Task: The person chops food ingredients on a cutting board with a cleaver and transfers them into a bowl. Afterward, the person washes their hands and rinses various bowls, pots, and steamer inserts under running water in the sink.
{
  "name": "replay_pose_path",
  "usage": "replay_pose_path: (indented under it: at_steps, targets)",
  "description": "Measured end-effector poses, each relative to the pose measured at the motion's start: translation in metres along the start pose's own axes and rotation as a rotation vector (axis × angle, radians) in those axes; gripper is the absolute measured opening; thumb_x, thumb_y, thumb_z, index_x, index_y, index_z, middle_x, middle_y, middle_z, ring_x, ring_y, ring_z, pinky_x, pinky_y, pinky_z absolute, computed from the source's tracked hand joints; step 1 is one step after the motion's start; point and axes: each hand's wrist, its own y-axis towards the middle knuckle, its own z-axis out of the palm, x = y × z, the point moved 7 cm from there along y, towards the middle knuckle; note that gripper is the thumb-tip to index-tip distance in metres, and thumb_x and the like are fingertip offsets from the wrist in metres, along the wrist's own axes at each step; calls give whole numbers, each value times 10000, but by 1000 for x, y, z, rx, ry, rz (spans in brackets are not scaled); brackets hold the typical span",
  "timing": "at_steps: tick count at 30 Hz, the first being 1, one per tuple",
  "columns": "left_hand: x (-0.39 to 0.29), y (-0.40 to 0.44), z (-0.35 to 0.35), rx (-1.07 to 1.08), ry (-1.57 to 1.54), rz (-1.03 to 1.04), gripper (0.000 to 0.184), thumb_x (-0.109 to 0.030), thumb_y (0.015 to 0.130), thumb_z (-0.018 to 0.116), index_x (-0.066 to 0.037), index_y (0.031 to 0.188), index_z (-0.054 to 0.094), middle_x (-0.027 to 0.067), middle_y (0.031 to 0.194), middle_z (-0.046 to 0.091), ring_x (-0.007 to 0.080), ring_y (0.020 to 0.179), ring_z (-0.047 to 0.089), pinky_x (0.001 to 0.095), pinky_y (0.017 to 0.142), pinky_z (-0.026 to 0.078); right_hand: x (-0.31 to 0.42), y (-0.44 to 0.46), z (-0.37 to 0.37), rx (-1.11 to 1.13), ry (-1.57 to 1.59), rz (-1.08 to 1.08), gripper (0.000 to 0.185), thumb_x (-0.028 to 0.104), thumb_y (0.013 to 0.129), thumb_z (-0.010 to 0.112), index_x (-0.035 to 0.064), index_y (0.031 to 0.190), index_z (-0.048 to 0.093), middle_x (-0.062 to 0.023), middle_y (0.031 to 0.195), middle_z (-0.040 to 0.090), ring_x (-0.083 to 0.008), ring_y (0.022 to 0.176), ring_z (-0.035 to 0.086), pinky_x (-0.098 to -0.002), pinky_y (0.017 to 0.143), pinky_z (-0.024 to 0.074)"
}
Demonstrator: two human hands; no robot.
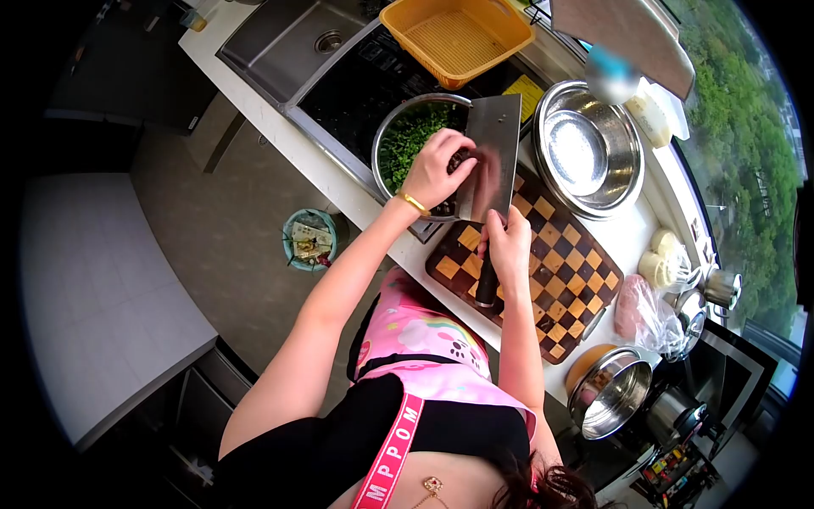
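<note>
My right hand (509, 246) is closed around the dark handle of a cleaver (498, 140), whose broad blade is tilted at the right rim of a steel bowl (379, 161). Chopped greens (411, 140) and some darker pieces lie in that bowl. Over the bowl, beside the blade, is my left hand (437, 170) with its fingers bent; whether anything is in them is too small to tell. Below the blade, a checkered cutting board (564, 280) rests on the counter.
A yellow basket (458, 38) stands beyond the bowl, by the sink (288, 42). Nested steel bowls (585, 148) sit right of the cleaver. Bagged food (640, 310) and a steel pot (606, 394) are at the right. A bin (309, 240) stands on the floor.
</note>
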Motion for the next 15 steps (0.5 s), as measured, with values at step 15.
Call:
replay_pose_path:
  at_steps: [15]
  targets:
    - [-15,45,-14,-56,-41,81,182,-44,784,662,-28,958,612,88,927,585,205,795,600,294,694,505,0,-18,1,42,-125,-37,173,88,897,500,-66,826,534,-91,541,549,-146,400,541,-282,385,415]
